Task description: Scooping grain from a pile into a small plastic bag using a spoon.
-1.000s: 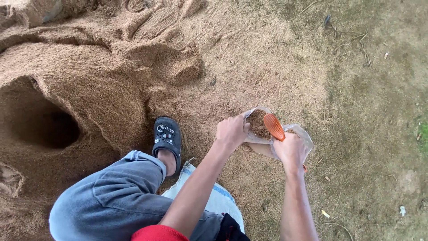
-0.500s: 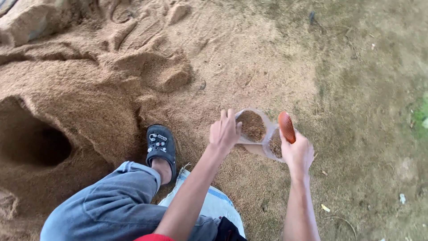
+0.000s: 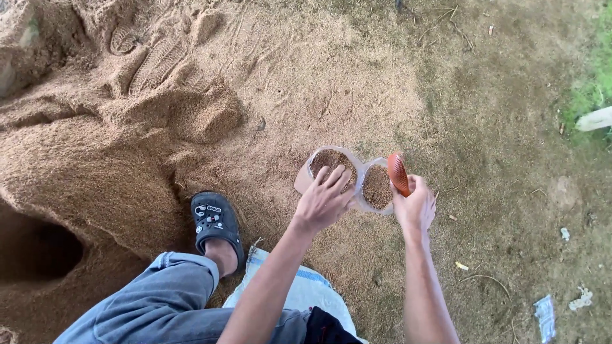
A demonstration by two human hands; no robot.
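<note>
Bags (image 3: 331, 167) of clear plastic, two of them side by side on the sandy ground, are sitting just beyond both hands, each holding brown grainy fill. Going from the left: the big mound of loose sawdust-like material (image 3: 95, 172) and the black clog (image 3: 215, 220) are lying well apart from them. The left hand (image 3: 322, 200), which was gripping a bag's rim a second ago, is now lying flat with fingers spread over the mouth of the left bag, seemingly pressing its fill down. The right hand (image 3: 415, 207) is closing around the orange scoop (image 3: 398, 173), which is now lifted clear and pointing up, just beside the right bag (image 3: 377, 188); scooping looks paused while the fill is being packed.
</note>
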